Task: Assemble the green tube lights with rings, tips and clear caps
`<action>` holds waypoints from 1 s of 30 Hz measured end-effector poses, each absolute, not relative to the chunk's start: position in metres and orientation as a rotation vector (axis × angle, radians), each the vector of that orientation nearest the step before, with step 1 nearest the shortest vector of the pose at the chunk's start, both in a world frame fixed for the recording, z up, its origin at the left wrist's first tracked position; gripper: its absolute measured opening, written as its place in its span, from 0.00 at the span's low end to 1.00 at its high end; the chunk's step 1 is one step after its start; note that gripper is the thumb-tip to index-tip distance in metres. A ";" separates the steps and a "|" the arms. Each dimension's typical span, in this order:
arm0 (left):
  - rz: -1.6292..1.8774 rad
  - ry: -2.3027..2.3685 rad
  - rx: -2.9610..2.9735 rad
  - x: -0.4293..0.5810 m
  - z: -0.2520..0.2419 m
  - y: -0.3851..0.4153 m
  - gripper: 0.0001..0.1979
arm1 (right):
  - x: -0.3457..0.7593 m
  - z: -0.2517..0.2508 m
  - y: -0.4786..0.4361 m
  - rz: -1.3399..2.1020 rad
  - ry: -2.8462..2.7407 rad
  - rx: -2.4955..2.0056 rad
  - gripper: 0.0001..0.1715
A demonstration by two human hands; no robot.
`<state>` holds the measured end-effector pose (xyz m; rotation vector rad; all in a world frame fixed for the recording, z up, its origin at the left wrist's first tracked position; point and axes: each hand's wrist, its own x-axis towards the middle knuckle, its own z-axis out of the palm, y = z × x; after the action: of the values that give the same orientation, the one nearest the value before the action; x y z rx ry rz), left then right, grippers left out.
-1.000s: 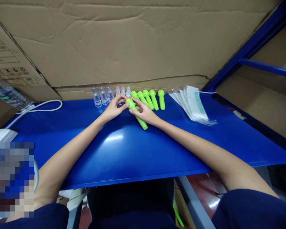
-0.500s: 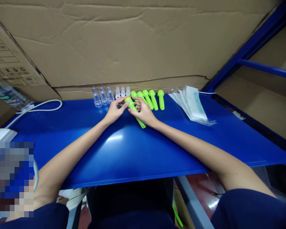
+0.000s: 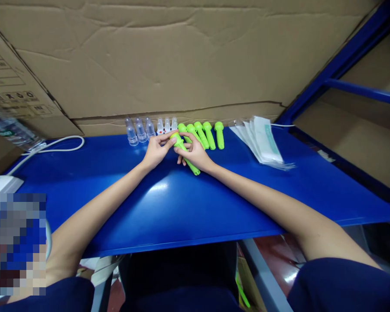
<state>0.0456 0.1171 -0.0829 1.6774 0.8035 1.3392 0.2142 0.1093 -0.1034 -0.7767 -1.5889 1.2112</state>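
A lime-green torch-shaped plastic handle is held tilted between both hands above the table, its wide orange-rimmed end up and to the left. My left hand pinches that wide end with thumb and fingers. Around the body, my right hand is closed, with some fingertips showing beneath it. Behind my hands lie several similar green handles in a row. Left of them stand three small clear-topped pieces with white and red parts at their base. Farther left are clear bottle-shaped plastic covers.
Flat clear-and-white plastic bags lie fanned on the blue table at the right. A white cable and a water bottle are at the left. A cardboard wall closes off the back.
Both hands stay in nearly the same place on the green handle. Fingers of my right hand have shifted, and fingertips now show below the handle.
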 end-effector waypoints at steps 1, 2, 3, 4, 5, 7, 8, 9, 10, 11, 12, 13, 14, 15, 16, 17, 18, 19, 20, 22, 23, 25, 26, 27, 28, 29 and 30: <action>1.339 0.800 1.681 0.046 -0.082 0.116 0.31 | 0.214 -0.102 0.109 1.225 -1.597 -0.775 0.44; 1.335 0.798 1.689 0.047 -0.082 0.116 0.30 | 0.214 -0.101 0.108 1.240 -1.603 -0.769 0.45; 1.328 0.797 1.704 0.047 -0.082 0.115 0.29 | 0.214 -0.100 0.107 1.260 -1.609 -0.759 0.47; 1.320 0.792 1.730 0.047 -0.083 0.115 0.26 | 0.214 -0.099 0.107 1.288 -1.616 -0.747 0.49; 1.316 0.785 1.763 0.048 -0.084 0.115 0.23 | 0.215 -0.099 0.106 1.324 -1.625 -0.735 0.51; 1.322 0.777 1.824 0.049 -0.089 0.115 0.15 | 0.216 -0.099 0.107 1.399 -1.646 -0.715 0.54; 1.334 0.783 1.841 0.049 -0.092 0.115 0.13 | 0.216 -0.099 0.107 1.427 -1.650 -0.713 0.55; 1.342 0.792 1.849 0.050 -0.094 0.116 0.12 | 0.217 -0.100 0.108 1.443 -1.646 -0.715 0.55; 1.343 0.804 1.851 0.050 -0.096 0.116 0.12 | 0.217 -0.102 0.109 1.450 -1.636 -0.720 0.54; 1.339 0.816 1.845 0.050 -0.097 0.116 0.12 | 0.217 -0.103 0.109 1.449 -1.623 -0.727 0.53; 1.330 0.822 1.837 0.051 -0.098 0.116 0.12 | 0.217 -0.104 0.110 1.443 -1.608 -0.731 0.52; 1.323 0.825 1.826 0.051 -0.098 0.116 0.12 | 0.216 -0.105 0.110 1.435 -1.594 -0.733 0.50; 1.321 0.825 1.812 0.051 -0.098 0.116 0.12 | 0.216 -0.105 0.110 1.428 -1.582 -0.732 0.48; 1.323 0.823 1.800 0.052 -0.098 0.115 0.13 | 0.215 -0.106 0.110 1.420 -1.571 -0.731 0.46; 1.326 0.821 1.790 0.052 -0.097 0.114 0.13 | 0.215 -0.106 0.110 1.413 -1.560 -0.729 0.44; 1.331 0.817 1.786 0.053 -0.096 0.113 0.13 | 0.215 -0.106 0.109 1.405 -1.551 -0.728 0.42; 1.337 0.814 1.787 0.053 -0.095 0.113 0.13 | 0.214 -0.106 0.109 1.396 -1.544 -0.726 0.40; 1.346 0.811 1.791 0.053 -0.094 0.111 0.13 | 0.214 -0.106 0.108 1.385 -1.539 -0.725 0.38; 1.359 0.808 1.799 0.054 -0.093 0.110 0.13 | 0.213 -0.105 0.107 1.372 -1.535 -0.723 0.36; 1.393 0.807 1.825 0.055 -0.092 0.108 0.13 | 0.213 -0.105 0.106 1.350 -1.528 -0.723 0.34; 1.412 0.812 1.838 0.055 -0.092 0.107 0.13 | 0.213 -0.104 0.106 1.345 -1.526 -0.724 0.34; 1.444 0.837 1.858 0.056 -0.092 0.105 0.13 | 0.212 -0.103 0.105 1.343 -1.523 -0.730 0.35; 1.457 0.852 1.862 0.057 -0.092 0.104 0.12 | 0.212 -0.103 0.105 1.342 -1.520 -0.733 0.35; 1.471 0.864 1.862 0.057 -0.093 0.103 0.11 | 0.212 -0.103 0.104 1.339 -1.517 -0.736 0.36; 1.486 0.870 1.854 0.058 -0.093 0.103 0.09 | 0.211 -0.102 0.104 1.331 -1.513 -0.739 0.37; 1.502 0.868 1.841 0.058 -0.093 0.102 0.09 | 0.211 -0.102 0.104 1.319 -1.509 -0.743 0.38; 1.516 0.860 1.826 0.058 -0.093 0.102 0.11 | 0.211 -0.102 0.103 1.304 -1.506 -0.747 0.38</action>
<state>0.0583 0.1020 -0.0928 1.8264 0.8597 1.5164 0.2108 0.1031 -0.1016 -0.7472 -1.5063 1.3044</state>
